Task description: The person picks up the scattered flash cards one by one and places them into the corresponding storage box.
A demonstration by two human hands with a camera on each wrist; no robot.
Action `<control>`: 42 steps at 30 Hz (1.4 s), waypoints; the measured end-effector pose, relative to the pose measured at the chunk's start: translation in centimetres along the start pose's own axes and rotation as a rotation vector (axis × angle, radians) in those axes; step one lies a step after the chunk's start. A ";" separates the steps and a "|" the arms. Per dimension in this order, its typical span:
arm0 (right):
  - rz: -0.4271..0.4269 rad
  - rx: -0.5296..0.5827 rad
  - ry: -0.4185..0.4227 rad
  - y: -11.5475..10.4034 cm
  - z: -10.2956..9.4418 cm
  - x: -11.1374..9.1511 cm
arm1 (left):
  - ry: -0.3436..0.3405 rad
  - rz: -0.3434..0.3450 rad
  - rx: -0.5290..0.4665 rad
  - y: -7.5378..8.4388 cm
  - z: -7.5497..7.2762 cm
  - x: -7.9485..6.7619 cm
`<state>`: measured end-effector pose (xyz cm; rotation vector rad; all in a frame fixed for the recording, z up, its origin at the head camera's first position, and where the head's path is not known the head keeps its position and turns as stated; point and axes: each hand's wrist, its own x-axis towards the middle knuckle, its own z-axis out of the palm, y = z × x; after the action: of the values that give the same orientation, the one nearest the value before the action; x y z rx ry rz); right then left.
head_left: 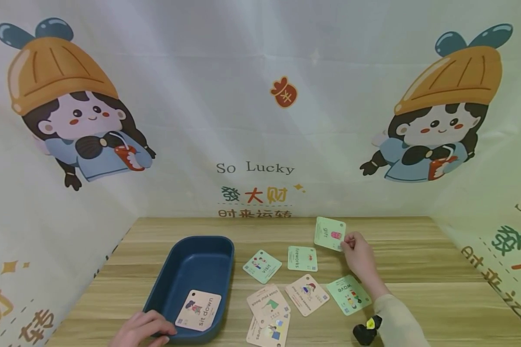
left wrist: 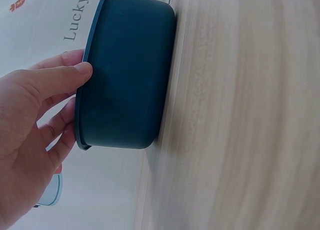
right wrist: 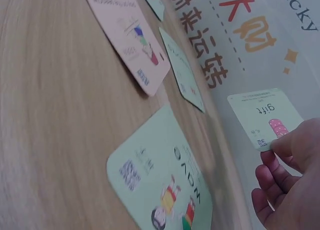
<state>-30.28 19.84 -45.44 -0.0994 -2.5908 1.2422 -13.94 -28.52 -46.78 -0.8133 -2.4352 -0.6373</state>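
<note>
My left hand [head_left: 142, 328] grips the near rim of a dark blue bin [left wrist: 125, 72], thumb outside and fingers over the edge. Inside that bin lies a pink "sit down" card [head_left: 198, 310]. At the right, my right hand [head_left: 359, 258] pinches a green "gift" card [right wrist: 267, 116] by one corner, raised off the table. Below it on the table is a green "wave" card [head_left: 349, 295]. To its left lie a green "fireworks" card [head_left: 302, 259] and a green "visit" card [head_left: 262, 266].
Pink cards lie in front: a "close your book" card [head_left: 267, 303] overlapping another pink card [head_left: 269, 332], and one with a figure [head_left: 307, 295] beside them. A black strap piece with a yellow mark [head_left: 366, 330] is by the right sleeve. A printed cloth [head_left: 191, 120] stands behind the table.
</note>
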 end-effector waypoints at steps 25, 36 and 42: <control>-0.015 0.130 -0.040 -3.7 1.9 0.8 | 0.008 0.013 -0.008 -0.2 0.1 0.0; -0.038 0.163 -0.038 -5.2 2.7 1.1 | -0.023 -0.016 -0.011 -0.1 0.0 -0.1; -0.040 0.178 -0.047 -5.8 3.4 1.1 | -0.028 -0.020 -0.020 -0.1 -0.1 -0.1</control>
<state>-31.97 13.83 -42.73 0.0163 -2.4937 1.4702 -13.95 -28.67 -46.79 -0.8122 -2.4687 -0.6629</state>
